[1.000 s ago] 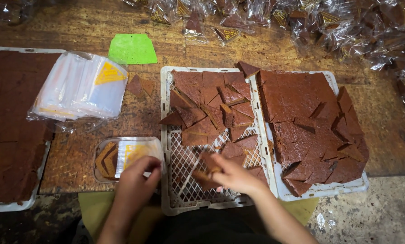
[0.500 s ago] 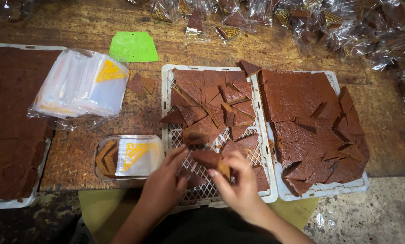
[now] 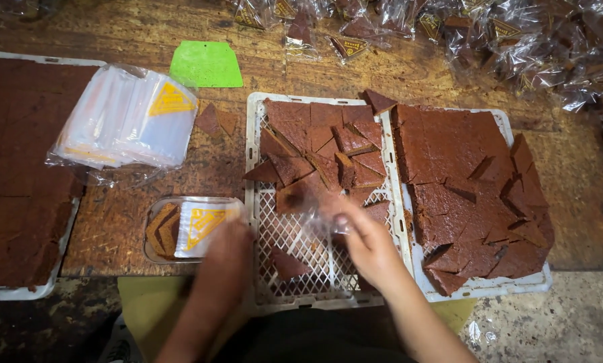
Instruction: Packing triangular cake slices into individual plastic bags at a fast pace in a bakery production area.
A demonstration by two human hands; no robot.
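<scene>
Seen from above, a person is bagging brown triangular cake pieces at a wooden tabletop point(image 3: 147, 222). The right hand point(image 3: 369, 245) hovers over a white lattice tray point(image 3: 295, 235), fingers pinched on a small clear bag point(image 3: 318, 218) that seems to hold a piece, though blur hides it. The left hand point(image 3: 224, 252) is motion-blurred beside a small dish point(image 3: 164, 225) of wrapped pieces; whether it is open or closed cannot be told. The step looks like closing or setting down one bagged piece; the next move would call for a fresh bag from the stack point(image 3: 123, 121) and another triangle point(image 3: 288, 168) from the tray. The pieces are flat, dark, matte and cleanly cut.
</scene>
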